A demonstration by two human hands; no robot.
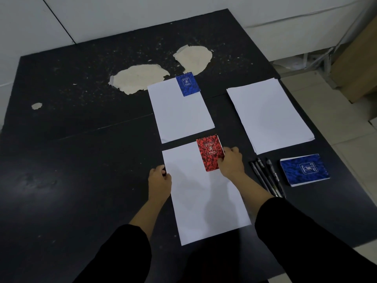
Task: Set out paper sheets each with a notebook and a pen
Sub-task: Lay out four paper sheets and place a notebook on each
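We find the task partly done. Two single sheets lie on the black table [81,160]. The far sheet [180,117], toward 12 o'clock from the hands, carries a small blue notebook [187,84] at its top edge and no pen. The near sheet [204,197] has a red notebook [210,153] at its top right corner, partly overhanging the paper's edge.

The right hand [231,162] is at the red notebook's right edge, fingers curled about it and the thumb on its cover; we judge it is placing or straightening the notebook. The left hand [160,178] rests at the near sheet's left edge, at 9 o'clock from the red notebook, fingers bent on the paper's margin; whether they pinch it or only press it, we cannot tell.

At 3 o'clock from the right hand lie the black pens [267,176], side by side and unused, and beyond them a second blue notebook [305,169]. A stack of paper [269,115] sits at 1 o'clock.

Outstanding, in our judgement: a pen on each laid sheet, and at least one further sheet with the remaining notebook.
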